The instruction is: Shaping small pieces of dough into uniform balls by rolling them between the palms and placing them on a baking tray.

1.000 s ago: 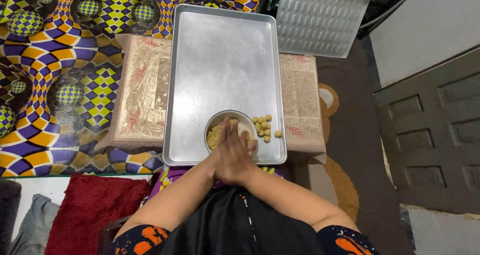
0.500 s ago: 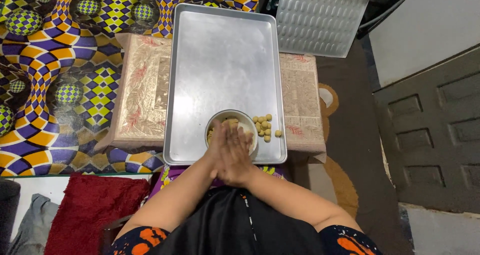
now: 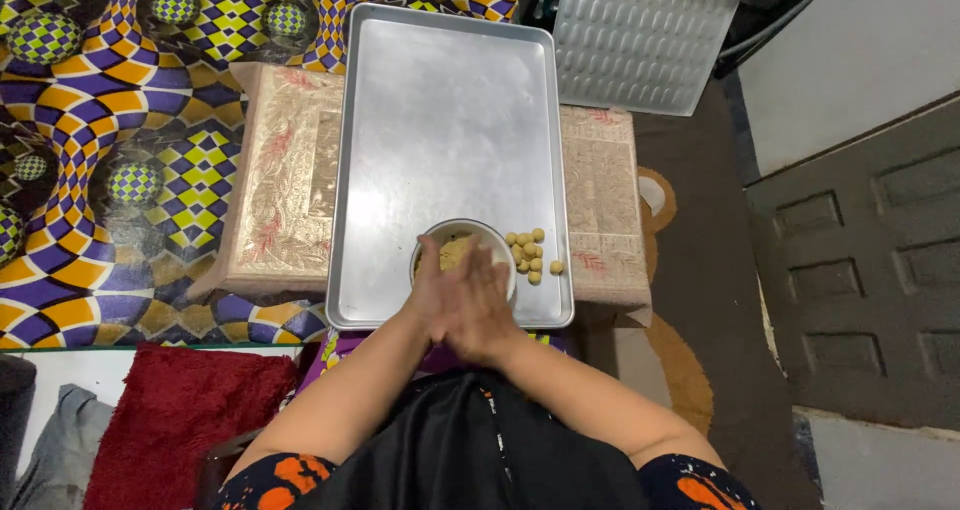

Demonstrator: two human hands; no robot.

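Hands pressed together palm to palm at lower centre of frame, right hand (image 3: 482, 305) on top, left hand (image 3: 432, 292) mostly under it. Whatever lies between the palms is hidden; cannot tell if they clamp anything. Against the frames of a second and half a second ago: same spot, same clasp, only the fingers slightly shifted across each other (a small rubbing change, no more).

Just above the fingertips, a round metal bowl (image 3: 463, 255) with pale yellow dough inside, partly covered by the hands. It sits in the lower part of a big silver baking tray (image 3: 440, 110). Unmoved since earlier.

Right of the bowl, touching nothing but the tray: a cluster of small dough balls (image 3: 529, 255), one ball a little apart to the right. Same count and layout as before, as far as I can see.

Tray rests on a low table with a beige patterned cloth (image 3: 280, 190). Purple-yellow chequered floor mat (image 3: 120, 100) at left. Second, dimpled tray (image 3: 640, 35) upper right. Red rug (image 3: 170, 420) lower left.
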